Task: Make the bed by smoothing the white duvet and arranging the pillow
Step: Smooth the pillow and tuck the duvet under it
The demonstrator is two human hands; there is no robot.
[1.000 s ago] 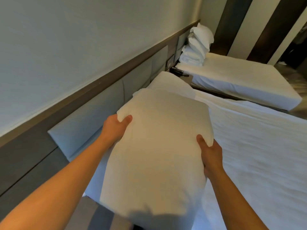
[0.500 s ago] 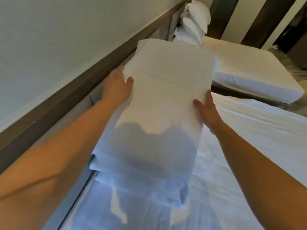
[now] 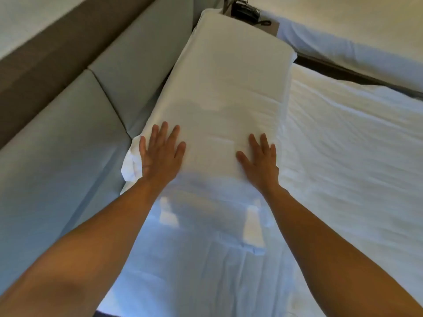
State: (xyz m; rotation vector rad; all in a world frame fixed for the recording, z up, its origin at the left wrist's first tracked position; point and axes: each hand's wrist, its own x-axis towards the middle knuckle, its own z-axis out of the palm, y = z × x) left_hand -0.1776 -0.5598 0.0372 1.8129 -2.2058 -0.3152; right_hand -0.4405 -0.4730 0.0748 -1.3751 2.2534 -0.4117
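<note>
**Pillow Laid Along the Headboard, Both Palms Flat on It**

The room was a twin-bedded one with a grey padded headboard (image 3: 57,145) running along the wall. On the nearer bed the white pillow (image 3: 229,88) lay lengthwise against that headboard, its far end reaching toward the nightstand (image 3: 272,28).

The left hand (image 3: 160,154) and right hand (image 3: 261,161) both rested on the pillow's near part, palms down, fingers straight and spread. They gripped nothing and only pressed on the fabric.

Beside the left hand, a crumpled bunch of pillowcase (image 3: 130,165) stuck out at the corner toward the headboard. The white duvet (image 3: 354,156) spread to the right of the pillow, faintly rippled. Nearer the person, white folds lay in shadow, and it could not be told whether they belonged to the pillow or the bedding.

Beyond the pillow, a dark telephone (image 3: 246,11) sat on the nightstand, and a second bed (image 3: 343,46) stood past it.

Several things could likely go wrong from here:
- Uneven pressure from the two palms could skew the pillow off the headboard line.
- A smoothing stroke toward the right could drag fresh creases into the duvet.
- The bunched corner might stay poking out if left untucked.
- A hard push forward could shove the pillow's far end against the nightstand.
</note>
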